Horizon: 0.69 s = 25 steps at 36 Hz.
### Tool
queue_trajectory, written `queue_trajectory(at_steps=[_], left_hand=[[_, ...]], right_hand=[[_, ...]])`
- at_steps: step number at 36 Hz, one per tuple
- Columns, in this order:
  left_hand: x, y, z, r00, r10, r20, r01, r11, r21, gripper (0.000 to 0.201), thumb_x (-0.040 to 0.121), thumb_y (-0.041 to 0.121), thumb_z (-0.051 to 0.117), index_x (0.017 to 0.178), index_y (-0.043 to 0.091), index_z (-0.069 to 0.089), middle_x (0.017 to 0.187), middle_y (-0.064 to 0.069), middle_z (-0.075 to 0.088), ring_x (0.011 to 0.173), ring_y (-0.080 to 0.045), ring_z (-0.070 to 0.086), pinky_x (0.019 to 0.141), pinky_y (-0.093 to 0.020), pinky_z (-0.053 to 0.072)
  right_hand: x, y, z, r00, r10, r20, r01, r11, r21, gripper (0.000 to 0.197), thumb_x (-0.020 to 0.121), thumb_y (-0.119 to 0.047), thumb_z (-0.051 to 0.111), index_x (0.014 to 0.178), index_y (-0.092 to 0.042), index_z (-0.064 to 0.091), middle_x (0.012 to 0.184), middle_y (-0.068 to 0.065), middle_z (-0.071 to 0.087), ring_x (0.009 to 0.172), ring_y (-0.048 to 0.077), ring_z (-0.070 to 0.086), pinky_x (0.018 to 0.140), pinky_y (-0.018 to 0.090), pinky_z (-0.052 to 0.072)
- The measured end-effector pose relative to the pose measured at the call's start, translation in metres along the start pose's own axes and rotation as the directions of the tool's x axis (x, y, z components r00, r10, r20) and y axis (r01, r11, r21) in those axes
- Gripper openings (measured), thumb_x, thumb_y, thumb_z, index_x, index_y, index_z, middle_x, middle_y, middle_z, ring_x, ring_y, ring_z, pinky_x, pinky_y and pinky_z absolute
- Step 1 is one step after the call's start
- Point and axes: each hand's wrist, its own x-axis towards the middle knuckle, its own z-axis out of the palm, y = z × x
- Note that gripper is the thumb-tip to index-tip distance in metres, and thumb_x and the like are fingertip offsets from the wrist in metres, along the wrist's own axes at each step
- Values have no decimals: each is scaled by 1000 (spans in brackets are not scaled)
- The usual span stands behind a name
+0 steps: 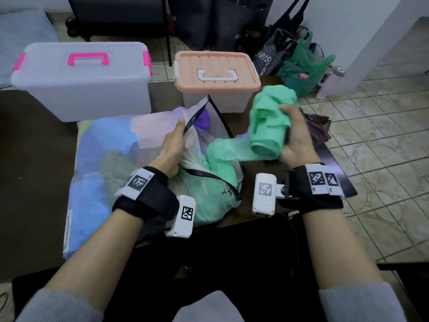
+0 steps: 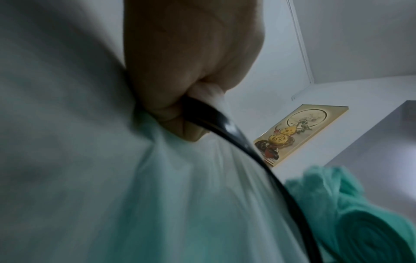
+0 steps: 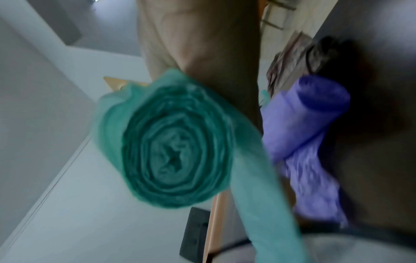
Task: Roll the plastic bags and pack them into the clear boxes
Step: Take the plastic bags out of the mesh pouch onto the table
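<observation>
Green bag roll (image 1: 267, 138) gripped in raised right hand (image 1: 294, 138); left hand (image 1: 171, 145) pinches the clear pouch's rim (image 1: 192, 122).

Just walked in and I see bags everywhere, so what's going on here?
A person is sorting plastic bags at a table. Their right hand grips a rolled green bag whose loose tail trails down into a big clear pouch, while the left hand holds the pouch's black-trimmed edge open. The two clear boxes, one with pink latches and one with a peach lid, sit shut behind, so nothing is being packed yet.
</observation>
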Motion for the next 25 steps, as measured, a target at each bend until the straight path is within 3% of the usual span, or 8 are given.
queue_trajectory(at_steps=[3, 6, 9, 12, 15, 18, 22, 25], left_hand=[[2, -3, 0, 1000, 2, -31, -2, 1000, -18, 53, 98, 48, 36, 126, 8, 57, 117, -3, 61, 103, -19, 57, 94, -29, 44], [4, -6, 1, 998, 16, -55, -17, 1000, -16, 50, 99, 46, 36, 125, 8, 56, 112, -4, 61, 98, -17, 56, 87, -27, 44], [2, -9, 3, 997, 44, -70, -42, 999, 30, 48, 99, 45, 36, 122, 8, 57, 105, -3, 59, 95, -17, 54, 78, -26, 44], [3, -11, 2, 995, 59, -77, -56, 998, 40, 44, 99, 43, 38, 118, 9, 57, 103, -2, 57, 95, -17, 53, 82, -26, 40], [5, -12, 0, 996, 42, -78, -40, 999, 31, 35, 98, 44, 40, 98, 14, 58, 90, 2, 58, 90, -16, 54, 81, -28, 41], [6, -13, 0, 997, 38, -71, -37, 999, 21, 34, 98, 44, 40, 81, 19, 56, 85, 3, 56, 86, -15, 51, 80, -28, 40], [8, -14, -1, 997, 45, -64, -44, 999, 13, 35, 98, 44, 40, 98, 14, 58, 99, -2, 62, 94, -18, 55, 90, -30, 43], [9, -14, -1, 996, 53, -71, -52, 999, 9, 39, 98, 44, 40, 104, 12, 61, 106, -5, 60, 96, -18, 55, 90, -31, 43]], right_hand=[[-5, -20, -25, 994, -63, -91, 71, 994, 86, 31, 91, -17, 38, 95, -6, 67, 85, 12, 69, 72, 25, 68, 69, 36, 58], [-7, -31, -55, 956, -113, -270, 110, 994, -28, 31, 85, -15, 45, 109, -6, 61, 102, 13, 69, 89, 27, 69, 83, 42, 55], [-6, -38, -85, 823, -276, -497, 99, 931, -352, 41, 85, -13, 54, 125, -2, 52, 115, 14, 65, 96, 25, 67, 75, 34, 57], [-5, -40, -113, 728, -456, -511, -42, 715, -698, 53, 87, -14, 55, 134, -1, 34, 129, 16, 54, 108, 27, 58, 89, 38, 51], [-10, -33, -130, 758, -506, -412, -270, 331, -904, 67, 89, -15, 53, 144, -5, 16, 138, 24, 40, 123, 40, 45, 102, 45, 37], [-13, -18, -134, 801, -481, -355, -363, 82, -928, 73, 88, -14, 52, 148, -13, 11, 140, 26, 33, 125, 46, 39, 103, 51, 32], [-10, 0, -128, 813, -450, -368, -455, -97, -885, 75, 88, -17, 53, 149, -20, 10, 142, 19, 30, 130, 42, 31, 102, 54, 28], [-6, 9, -121, 824, -413, -388, -483, -153, -862, 83, 90, -39, 53, 151, -20, 0, 148, 18, 21, 134, 39, 24, 105, 54, 24]])
